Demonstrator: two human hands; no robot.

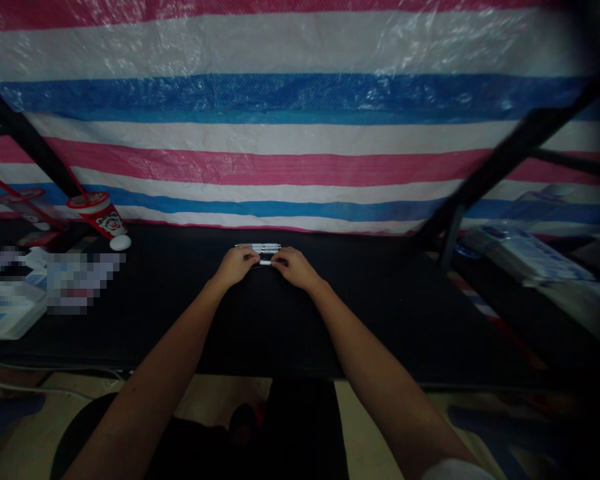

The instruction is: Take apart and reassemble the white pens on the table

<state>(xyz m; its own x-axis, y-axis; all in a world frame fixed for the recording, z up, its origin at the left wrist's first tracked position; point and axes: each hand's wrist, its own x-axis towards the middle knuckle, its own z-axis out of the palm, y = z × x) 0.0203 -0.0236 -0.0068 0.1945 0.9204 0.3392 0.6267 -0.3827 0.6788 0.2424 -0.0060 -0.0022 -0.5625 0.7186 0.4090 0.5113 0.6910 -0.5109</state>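
My left hand [237, 265] and my right hand [295, 267] meet at the middle of the black tabletop, fingertips pinched around the two ends of a slim white pen [265, 263]. Only its short middle part shows between the fingers; the ends are hidden. Just beyond the hands, several slim white and silver pens [258, 247] lie side by side, running left to right. My fingers partly cover these pens.
On the left stand a red cup with a straw [100, 215] and a white rounded object [120, 243]. Blurred papers [17, 293] and a white cable [40, 387] lie nearby. Plastic-wrapped packs [530, 253] sit at right. A striped sheet [300, 133] hangs behind the black table [380, 320].
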